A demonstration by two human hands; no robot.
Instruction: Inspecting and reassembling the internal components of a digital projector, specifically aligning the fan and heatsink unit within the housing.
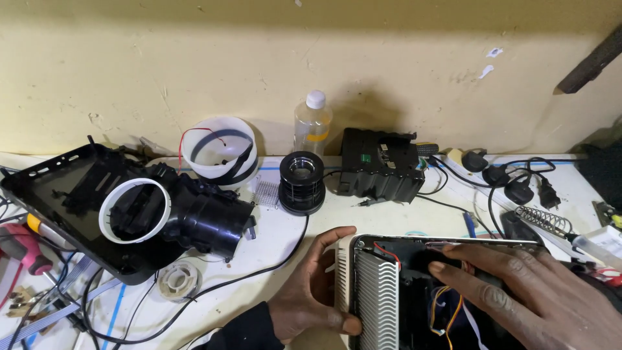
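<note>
Head view of a cluttered white desk (278, 240) set against a yellow wall. Along the desk's far edge stand a white tub (219, 150) holding a black strap, a clear bottle (312, 123) with a white cap, a round black lens (302, 183) and a black ribbed housing (379, 166); plugs and cables (512, 178) trail toward the far right corner. At the left edge lies a black tray (58, 194) carrying a black lens barrel (188, 217) with a white ring. A black cable (259, 269) crosses the middle, between these parts and the hands. At the near edge sits the opened device casing (382, 291), white-grilled on its left side, with coloured wires inside. The left hand (311, 291) clasps the casing's left wall, fingers curled round it. The right hand (525, 291) lies flat and spread on the casing's interior, holding nothing.
</note>
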